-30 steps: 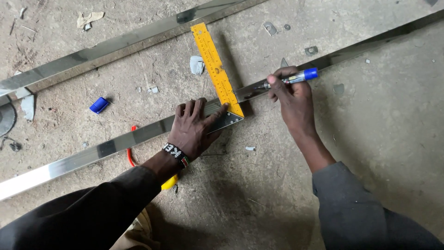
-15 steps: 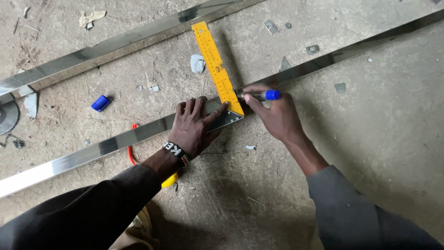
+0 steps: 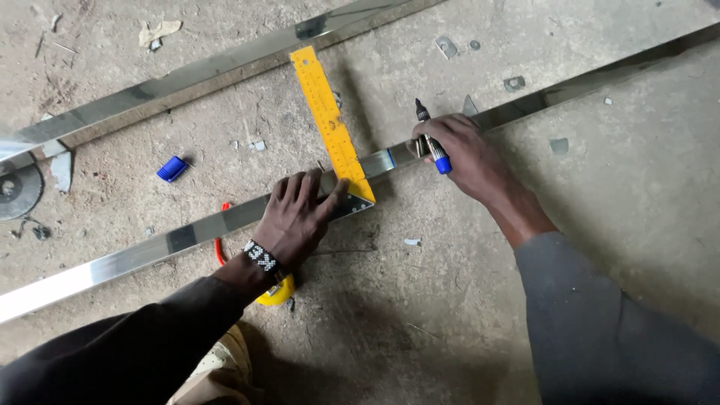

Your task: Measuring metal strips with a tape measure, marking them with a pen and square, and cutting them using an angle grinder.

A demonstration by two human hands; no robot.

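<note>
Nearest the camera, two dark sleeves reach out over a dusty concrete floor (image 3: 420, 330). The left hand (image 3: 298, 219) lies flat, fingers spread, pressing down on the stock of a yellow try square (image 3: 330, 127) where it meets a long polished steel bar (image 3: 187, 234); it grips nothing, only bears down on the square and the bar beneath. A beaded wristband (image 3: 261, 256) sits on that wrist, and just under the forearm a yellow tape measure (image 3: 279, 294) with a red loop peeks out on the floor.

The bar runs diagonally from lower left to upper right, lying on the floor. The square's blade crosses it and points away toward the top of the view, its far end reaching a second steel bar (image 3: 172, 82) that lies roughly parallel, farther off.

To the right of the square, the right hand (image 3: 465, 150) rests on the near bar, closed around a blue marker (image 3: 430, 139) (tip uncapped and pointing away from the person, lifted off the metal).

Between the two bars a blue marker cap (image 3: 172, 169) lies by itself. At the far left edge sits a dark round disc (image 3: 16, 191), partly cut off. Small scraps are scattered across the concrete beyond.
</note>
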